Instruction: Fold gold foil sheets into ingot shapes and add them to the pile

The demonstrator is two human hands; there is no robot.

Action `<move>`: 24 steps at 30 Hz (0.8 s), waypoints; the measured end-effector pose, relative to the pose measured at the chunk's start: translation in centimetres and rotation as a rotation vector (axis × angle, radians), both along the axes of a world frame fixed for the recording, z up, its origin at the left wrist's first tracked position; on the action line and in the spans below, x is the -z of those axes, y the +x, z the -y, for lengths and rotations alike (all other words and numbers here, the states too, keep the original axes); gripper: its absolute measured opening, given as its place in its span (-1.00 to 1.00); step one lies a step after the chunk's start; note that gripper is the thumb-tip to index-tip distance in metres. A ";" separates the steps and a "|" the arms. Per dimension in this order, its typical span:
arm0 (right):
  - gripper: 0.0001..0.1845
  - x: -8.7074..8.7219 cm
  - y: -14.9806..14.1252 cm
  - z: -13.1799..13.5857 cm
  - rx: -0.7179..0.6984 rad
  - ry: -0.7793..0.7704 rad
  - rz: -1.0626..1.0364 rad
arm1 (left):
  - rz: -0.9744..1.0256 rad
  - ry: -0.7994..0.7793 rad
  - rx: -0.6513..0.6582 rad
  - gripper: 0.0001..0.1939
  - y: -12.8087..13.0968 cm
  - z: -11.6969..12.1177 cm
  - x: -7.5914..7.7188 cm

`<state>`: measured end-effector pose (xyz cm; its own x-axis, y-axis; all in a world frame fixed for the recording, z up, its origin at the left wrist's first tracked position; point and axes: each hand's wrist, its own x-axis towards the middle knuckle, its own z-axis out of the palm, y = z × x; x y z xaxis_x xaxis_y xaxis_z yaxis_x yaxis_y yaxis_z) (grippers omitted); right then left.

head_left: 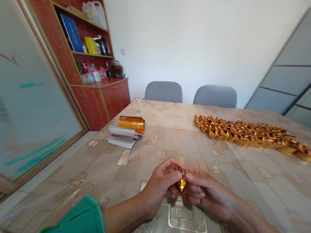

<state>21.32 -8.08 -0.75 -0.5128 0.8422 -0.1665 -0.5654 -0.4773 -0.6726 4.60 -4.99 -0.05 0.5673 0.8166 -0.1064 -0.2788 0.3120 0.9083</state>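
An office-like meeting room is indicated by grey chairs (163, 92) at a long surface (160, 112) and a wooden cabinet (90, 103) holding a blue binder (70, 32) and kettle (104, 46).

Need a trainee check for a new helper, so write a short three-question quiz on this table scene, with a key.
1. True or false: the left hand and the right hand both hold the gold foil piece.

2. Where does the long band of folded gold foil pieces lie?
A. On a cupboard shelf
B. On the table, to the right beyond the hands
C. On a chair seat

3. Fill the gap: the gold foil sheets rest on a stack of white ____.

Key: 1. True. 2. B. 3. paper.
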 end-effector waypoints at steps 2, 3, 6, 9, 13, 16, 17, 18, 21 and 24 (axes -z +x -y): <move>-0.82 0.0 -0.1 0.0 0.017 -0.021 0.000 | 0.001 0.003 -0.002 -0.71 0.0 -0.1 0.1; -0.81 -0.1 -0.1 0.1 0.032 -0.030 0.002 | 0.013 -0.013 0.004 -0.70 0.0 -0.1 0.1; -0.79 -0.4 -0.2 0.2 0.081 -0.031 0.009 | 0.090 -0.102 0.070 -0.62 -0.3 -0.3 -0.1; -0.78 -0.6 -0.3 0.2 0.086 0.000 0.027 | 0.106 -0.115 0.140 -0.55 -0.6 -0.4 -0.6; -0.72 -0.4 -0.4 0.2 0.083 0.003 0.082 | 0.017 -0.108 0.141 -0.65 -0.7 -0.3 -1.1; -0.71 -0.1 -0.4 0.1 0.097 -0.025 0.069 | 0.019 -0.140 0.137 -0.66 -0.7 -0.4 -1.1; -0.69 0.0 -0.4 0.1 0.103 -0.035 0.051 | 0.043 -0.157 0.150 -0.67 -0.8 -0.5 -1.0; -0.68 0.1 -0.3 0.1 0.110 -0.045 0.029 | 0.081 -0.184 0.166 -0.67 -0.9 -0.6 -1.0; -0.67 0.1 -0.1 0.0 0.146 -0.055 -0.039 | 0.230 -0.332 0.184 -0.61 -1.2 -0.9 -1.1; -0.69 0.0 0.0 -0.1 0.231 -0.036 -0.056 | 0.341 -0.427 0.169 -0.51 -1.3 -1.1 -1.1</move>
